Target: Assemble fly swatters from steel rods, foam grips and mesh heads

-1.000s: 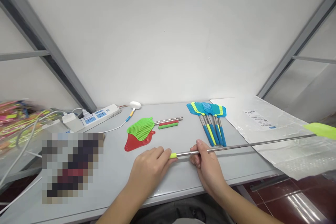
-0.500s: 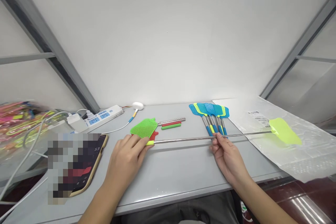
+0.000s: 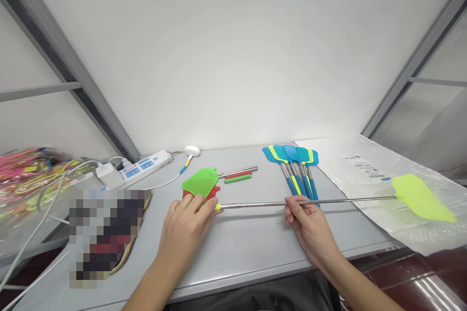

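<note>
A yellow fly swatter (image 3: 419, 196) with a long metal telescopic rod lies level across both hands, above the grey table. My left hand (image 3: 189, 221) is closed around its yellow handle, most of which is hidden. Midway along the rod, the fingers of my right hand (image 3: 306, 216) pinch the metal. Behind my left hand lies a green swatter head (image 3: 200, 181) over a red one (image 3: 212, 191). Beside them are metal rods (image 3: 238, 171), a red handle (image 3: 239, 174) and a green handle (image 3: 238, 179). Several blue and yellow swatters (image 3: 291, 152) lie fanned out beyond my right hand.
At the left are a power strip (image 3: 146, 167) with plugs and cables, and a partly blurred phone (image 3: 126, 252). A bag of colourful items (image 3: 32, 175) sits at the far left. White bubble wrap (image 3: 339, 160) covers the table's right end. A wall stands behind.
The yellow swatter's head has moved right and slightly down, and more rod shows between it and my right hand. My right hand has shifted a little left and down; both hands keep their hold.
</note>
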The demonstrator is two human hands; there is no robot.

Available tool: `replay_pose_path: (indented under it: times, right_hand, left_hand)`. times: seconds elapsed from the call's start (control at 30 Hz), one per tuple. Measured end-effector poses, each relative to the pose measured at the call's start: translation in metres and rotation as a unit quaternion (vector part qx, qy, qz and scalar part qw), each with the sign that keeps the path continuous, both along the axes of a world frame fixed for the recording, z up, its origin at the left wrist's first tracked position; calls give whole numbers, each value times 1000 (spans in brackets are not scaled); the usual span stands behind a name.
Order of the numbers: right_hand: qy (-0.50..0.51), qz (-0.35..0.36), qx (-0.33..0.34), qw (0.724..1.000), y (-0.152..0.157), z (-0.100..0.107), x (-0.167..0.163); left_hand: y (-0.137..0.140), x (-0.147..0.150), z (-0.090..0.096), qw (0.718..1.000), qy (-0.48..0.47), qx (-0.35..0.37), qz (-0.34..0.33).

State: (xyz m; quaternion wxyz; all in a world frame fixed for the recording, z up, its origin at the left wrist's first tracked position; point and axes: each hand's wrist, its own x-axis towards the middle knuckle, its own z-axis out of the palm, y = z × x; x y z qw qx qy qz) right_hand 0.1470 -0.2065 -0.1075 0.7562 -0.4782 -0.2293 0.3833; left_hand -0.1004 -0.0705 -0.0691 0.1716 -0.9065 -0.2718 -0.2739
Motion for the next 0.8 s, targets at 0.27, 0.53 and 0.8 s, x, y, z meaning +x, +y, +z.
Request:
replay_pose_path:
  times: [0.27,0.53,0.8]
  right_hand:
    - [-23,-14,-9,1000,1,-2,1]
    - [-42,-11,-21,999,-1,-2,-2]
    - [-72,-11,-22,997,-2,-7,-7]
  left_hand:
    - [-8,6,-1,1000,5,-3,12]
    - [-18,12,0,1000,-2,13,8]
    - [-40,30,-4,1000,-7,17,0]
